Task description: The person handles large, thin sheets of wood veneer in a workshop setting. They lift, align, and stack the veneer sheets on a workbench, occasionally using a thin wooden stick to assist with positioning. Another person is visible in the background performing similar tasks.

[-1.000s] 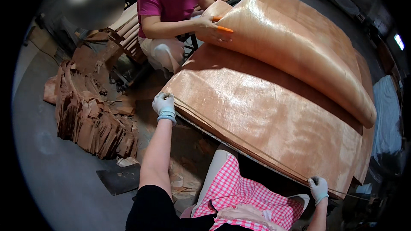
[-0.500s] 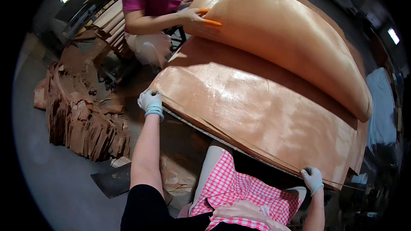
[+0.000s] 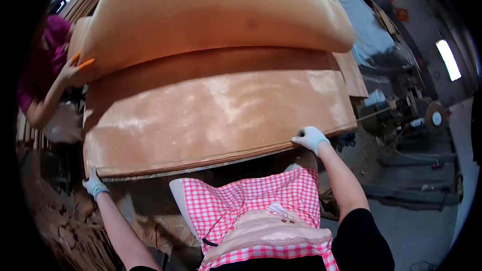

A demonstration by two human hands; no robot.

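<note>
A stack of thin reddish-tan wood veneer sheets (image 3: 216, 115) lies in front of me, its near edge toward my lap. Along that edge runs a narrow wood strip (image 3: 371, 115), which sticks out past the stack's right end. My left hand (image 3: 95, 184), in a pale glove, is closed at the near left corner, thumb on top and fingers hidden below. Farther right, my gloved right hand (image 3: 311, 139) pinches the strip at the near edge. Beyond, a large veneer sheet (image 3: 216, 15) is curled up and back over the stack.
At the left, a person in a purple top (image 3: 55, 40) holds the curled sheet with a hand (image 3: 75, 73) that has orange on the fingers. Brown veneer scraps (image 3: 85, 241) lie at lower left. A pale blue cover (image 3: 359, 22) and machinery (image 3: 434, 118) stand to the right.
My view has turned to the right, so the stack and the other person appear farther left. Both my hands stay at the near edge; the right one now sits farther in from the right end.
</note>
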